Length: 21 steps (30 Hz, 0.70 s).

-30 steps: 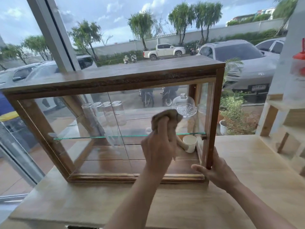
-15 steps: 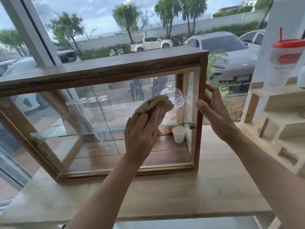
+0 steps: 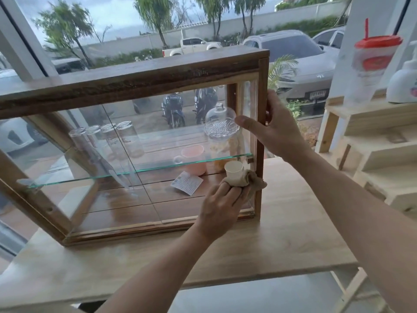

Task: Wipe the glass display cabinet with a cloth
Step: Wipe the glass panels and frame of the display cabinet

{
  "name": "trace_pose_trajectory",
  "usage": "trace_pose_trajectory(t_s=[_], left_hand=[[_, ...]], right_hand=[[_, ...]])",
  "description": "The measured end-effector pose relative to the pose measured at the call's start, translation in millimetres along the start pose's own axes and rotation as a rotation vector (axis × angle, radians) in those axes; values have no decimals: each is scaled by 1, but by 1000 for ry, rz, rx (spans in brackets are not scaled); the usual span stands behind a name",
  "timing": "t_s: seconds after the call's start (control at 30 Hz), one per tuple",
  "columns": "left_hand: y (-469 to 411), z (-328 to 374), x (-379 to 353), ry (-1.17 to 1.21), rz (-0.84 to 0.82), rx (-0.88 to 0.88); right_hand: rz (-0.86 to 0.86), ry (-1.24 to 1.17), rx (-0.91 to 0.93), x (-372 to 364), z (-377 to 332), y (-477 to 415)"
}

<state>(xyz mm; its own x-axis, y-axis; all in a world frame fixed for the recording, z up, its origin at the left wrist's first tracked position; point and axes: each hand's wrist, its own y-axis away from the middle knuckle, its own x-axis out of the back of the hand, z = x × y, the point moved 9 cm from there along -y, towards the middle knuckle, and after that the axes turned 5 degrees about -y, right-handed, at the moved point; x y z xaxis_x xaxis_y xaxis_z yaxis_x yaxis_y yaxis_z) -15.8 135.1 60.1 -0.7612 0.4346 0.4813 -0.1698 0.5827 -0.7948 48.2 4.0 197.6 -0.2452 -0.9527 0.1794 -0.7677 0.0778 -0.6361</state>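
Note:
A wood-framed glass display cabinet point(image 3: 135, 80) stands on a pale wooden counter point(image 3: 282, 240). My left hand point(image 3: 220, 208) presses a bunched tan cloth point(image 3: 250, 181) against the front glass at its lower right corner. My right hand point(image 3: 275, 129) grips the cabinet's right upright post, thumb on the front glass. Inside are several upturned glasses point(image 3: 106, 141), a glass dome point(image 3: 220, 123), a pink mug point(image 3: 194, 158), a small white cup point(image 3: 233, 169) and a paper card point(image 3: 186, 182).
To the right stands a stepped wooden rack point(image 3: 370, 141) holding a red-lidded plastic cup point(image 3: 370, 64) and a white pump bottle point(image 3: 404, 84). A window behind shows parked cars. The counter's front edge runs below my forearms.
My left hand slid the cloth from the upper middle of the glass down to the lower right corner. My right hand closed onto the right post.

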Motion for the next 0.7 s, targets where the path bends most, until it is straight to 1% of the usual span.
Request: trace_pose_trajectory(t_s=[0.07, 0.2, 0.27, 0.37, 0.47, 0.53, 0.63, 0.7], left_hand=[[15, 6, -7, 24, -51, -45], [45, 24, -20, 74, -224, -176], [52, 24, -23, 66, -283, -244], [54, 19, -21, 49, -307, -328], [45, 26, -22, 65, -323, -329], [42, 31, -24, 80, -348, -295], [53, 13, -19, 35, -368, -327], [61, 4, -11, 3, -354, -347]], right_hand=[[0, 13, -2, -1, -1, 1], [-1, 28, -5, 0, 0, 1], [-13, 37, -9, 0, -1, 1], [-28, 51, -4, 0, -4, 0], [-37, 55, -4, 0, -5, 1], [-45, 55, 2, -2, -7, 2], [-53, 59, 2, -2, -7, 0], [-48, 51, 4, -1, -6, 0]])
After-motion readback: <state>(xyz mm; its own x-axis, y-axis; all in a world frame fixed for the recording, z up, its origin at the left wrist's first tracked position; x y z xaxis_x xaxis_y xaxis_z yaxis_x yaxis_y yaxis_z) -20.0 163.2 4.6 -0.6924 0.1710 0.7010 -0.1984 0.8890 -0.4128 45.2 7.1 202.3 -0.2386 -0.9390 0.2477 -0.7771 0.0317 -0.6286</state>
